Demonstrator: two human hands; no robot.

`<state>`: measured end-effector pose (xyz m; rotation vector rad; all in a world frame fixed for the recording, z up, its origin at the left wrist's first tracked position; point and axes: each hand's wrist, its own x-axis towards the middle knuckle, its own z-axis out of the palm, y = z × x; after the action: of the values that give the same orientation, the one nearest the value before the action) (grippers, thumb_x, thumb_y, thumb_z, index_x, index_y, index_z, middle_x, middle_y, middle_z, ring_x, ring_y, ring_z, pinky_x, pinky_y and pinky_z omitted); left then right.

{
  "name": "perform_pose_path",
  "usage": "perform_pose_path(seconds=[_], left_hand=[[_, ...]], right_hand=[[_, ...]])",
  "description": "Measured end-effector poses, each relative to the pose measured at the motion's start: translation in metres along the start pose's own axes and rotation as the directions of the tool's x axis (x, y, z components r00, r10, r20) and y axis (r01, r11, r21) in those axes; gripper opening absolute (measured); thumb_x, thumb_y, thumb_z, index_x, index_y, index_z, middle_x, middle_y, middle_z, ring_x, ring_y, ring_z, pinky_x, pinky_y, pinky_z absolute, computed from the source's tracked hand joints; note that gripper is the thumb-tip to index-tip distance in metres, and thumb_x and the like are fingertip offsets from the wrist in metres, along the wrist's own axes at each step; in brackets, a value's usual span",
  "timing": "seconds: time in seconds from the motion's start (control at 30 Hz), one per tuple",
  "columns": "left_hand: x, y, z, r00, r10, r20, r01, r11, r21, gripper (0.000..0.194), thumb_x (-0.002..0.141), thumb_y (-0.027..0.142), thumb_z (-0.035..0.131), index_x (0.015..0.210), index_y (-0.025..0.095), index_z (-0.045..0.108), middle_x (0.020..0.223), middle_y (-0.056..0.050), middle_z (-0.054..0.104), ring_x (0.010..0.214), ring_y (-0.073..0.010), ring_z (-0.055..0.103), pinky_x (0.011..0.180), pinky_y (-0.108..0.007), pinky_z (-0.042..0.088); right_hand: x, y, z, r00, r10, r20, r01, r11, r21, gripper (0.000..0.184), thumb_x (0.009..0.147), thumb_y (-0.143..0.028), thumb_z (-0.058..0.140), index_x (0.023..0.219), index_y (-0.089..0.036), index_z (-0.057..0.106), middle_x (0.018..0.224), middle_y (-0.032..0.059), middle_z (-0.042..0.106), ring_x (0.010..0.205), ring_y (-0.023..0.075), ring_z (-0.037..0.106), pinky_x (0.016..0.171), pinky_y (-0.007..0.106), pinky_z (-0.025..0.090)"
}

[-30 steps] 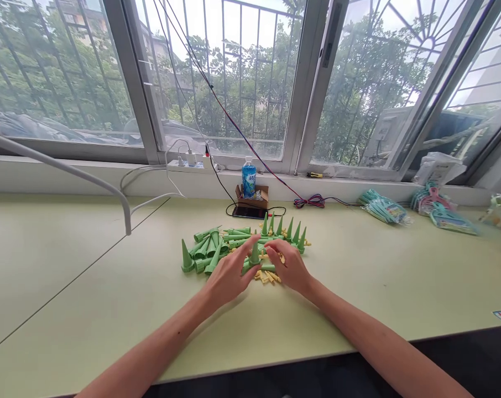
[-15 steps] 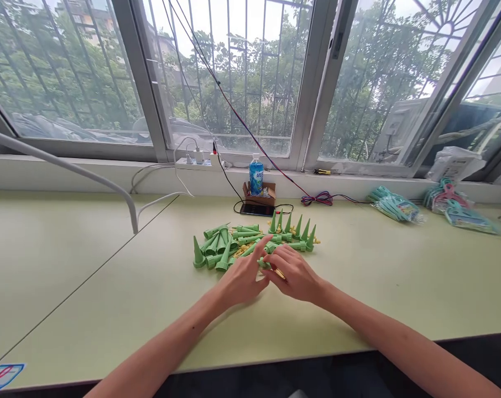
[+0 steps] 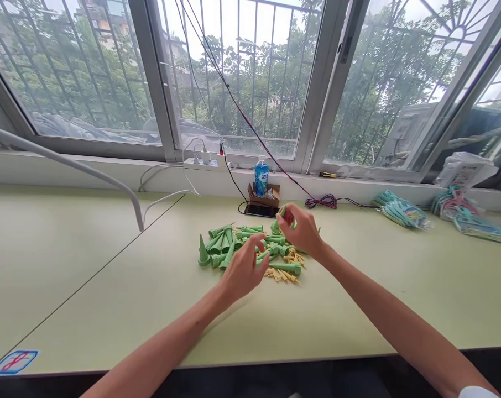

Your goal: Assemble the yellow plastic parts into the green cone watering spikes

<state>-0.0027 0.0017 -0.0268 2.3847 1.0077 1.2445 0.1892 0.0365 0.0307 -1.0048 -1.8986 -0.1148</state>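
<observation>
Green plastic spikes (image 3: 228, 255), hollow cones with ribbed collars, lie heaped on the table, with small yellow plastic pieces (image 3: 282, 275) among and in front of them. My right hand (image 3: 302, 229) is at the back right of the heap, thumb and fingers closed around the upper part of an upright green spike (image 3: 274, 227). It covers most of the other spikes standing there. My left hand (image 3: 246, 268) hovers at the heap's front edge, fingers curved and apart from the thumb, holding nothing. One spike (image 3: 203, 251) stands upright at the left end.
Behind the heap are a phone (image 3: 261, 211), a small cardboard box (image 3: 271, 200) and a blue pump bottle (image 3: 261, 178). A coiled cable (image 3: 322, 201) lies to their right. Bagged turquoise items (image 3: 402, 210) sit farther right. A grey tube (image 3: 105, 177) reaches in from the left.
My right hand has moved away from my left, up to the row of upright spikes, with a green spike. My left hand has opened. The view has shifted slightly.
</observation>
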Motion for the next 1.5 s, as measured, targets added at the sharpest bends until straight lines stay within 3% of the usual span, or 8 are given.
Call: perform_pose_path(seconds=[0.07,0.13,0.27,0.5,0.73,0.97,1.07,1.5], left_hand=[[-0.001,0.001,0.0,0.995,0.064,0.071,-0.067,0.997,0.036,0.016,0.093,0.022,0.046,0.106,0.02,0.055,0.081,0.0,0.061,0.047,-0.0062,0.042,0.053,-0.021,0.037],[-0.003,0.004,0.001,0.975,0.133,0.179,-0.147,0.987,0.068,0.018,0.094,0.021,0.044,0.096,0.019,0.061,0.074,0.0,0.062,0.05,-0.0082,0.046,0.055,-0.022,0.038],[-0.006,0.009,0.003,0.939,0.161,0.302,-0.193,0.978,0.079,0.02,0.095,0.022,0.044,0.097,0.021,0.064,0.068,0.0,0.062,0.053,-0.0116,0.051,0.059,-0.024,0.039],[-0.005,0.01,0.002,0.958,0.118,0.262,-0.132,0.991,0.038,0.011,0.095,0.025,0.048,0.092,0.019,0.057,0.064,0.003,0.056,0.053,-0.0107,0.048,0.057,-0.023,0.037],[-0.003,0.006,0.003,0.949,0.212,0.235,-0.231,0.972,0.053,0.036,0.094,0.021,0.044,0.06,0.019,0.033,0.065,0.002,0.042,0.054,-0.01,0.036,0.053,-0.022,0.031],[-0.004,0.008,0.002,0.949,0.21,0.237,-0.227,0.972,0.05,0.012,0.089,0.011,0.046,0.084,0.018,0.054,0.073,0.002,0.053,0.054,-0.0088,0.038,0.055,-0.021,0.033],[-0.005,0.008,0.002,0.946,0.2,0.256,-0.222,0.973,0.061,0.024,0.086,0.007,0.046,0.102,0.019,0.059,0.078,0.001,0.058,0.053,-0.0085,0.039,0.055,-0.022,0.033],[-0.003,0.008,0.001,0.936,0.214,0.278,-0.242,0.968,0.069,0.021,0.089,0.01,0.044,0.096,0.018,0.062,0.077,0.0,0.057,0.056,-0.01,0.042,0.056,-0.022,0.034]], right_hand=[[0.018,0.01,0.007,0.999,0.035,0.009,-0.035,0.998,-0.053,0.007,0.091,-0.025,0.051,0.086,-0.02,0.052,0.069,-0.0004,0.059,0.062,0.0141,0.052,0.067,0.026,0.039],[0.032,0.018,0.017,0.995,0.032,0.095,-0.02,0.992,-0.125,0.008,0.089,-0.024,0.053,0.083,-0.02,0.054,0.067,-0.0003,0.06,0.061,0.0144,0.052,0.066,0.026,0.037],[0.052,0.026,0.038,0.979,0.053,0.197,0.005,0.959,-0.284,0.014,0.089,-0.023,0.053,0.076,-0.019,0.056,0.069,0.0026,0.063,0.063,0.0159,0.054,0.063,0.026,0.032],[0.068,0.033,0.065,0.911,0.195,0.365,-0.004,0.886,-0.463,0.014,0.087,-0.021,0.053,0.078,-0.016,0.063,0.078,0.0089,0.069,0.076,0.0197,0.06,0.07,0.029,0.031],[0.07,0.039,0.077,0.856,0.28,0.435,-0.022,0.86,-0.509,0.017,0.089,-0.021,0.052,0.079,-0.015,0.065,0.081,0.0103,0.07,0.082,0.0214,0.062,0.082,0.033,0.033],[0.073,0.038,0.077,0.794,0.346,0.5,-0.034,0.846,-0.533,0.018,0.089,-0.023,0.051,0.084,-0.015,0.066,0.087,0.0128,0.069,0.09,0.0248,0.062,0.085,0.036,0.036],[0.075,0.037,0.075,0.776,0.373,0.508,-0.051,0.84,-0.54,0.018,0.088,-0.021,0.051,0.086,-0.014,0.067,0.091,0.0141,0.069,0.094,0.0263,0.061,0.087,0.037,0.036],[0.082,0.042,0.068,0.707,0.44,0.555,-0.113,0.844,-0.524,0.016,0.081,-0.014,0.055,0.086,-0.017,0.07,0.094,0.0102,0.071,0.098,0.0243,0.06,0.093,0.039,0.036]])
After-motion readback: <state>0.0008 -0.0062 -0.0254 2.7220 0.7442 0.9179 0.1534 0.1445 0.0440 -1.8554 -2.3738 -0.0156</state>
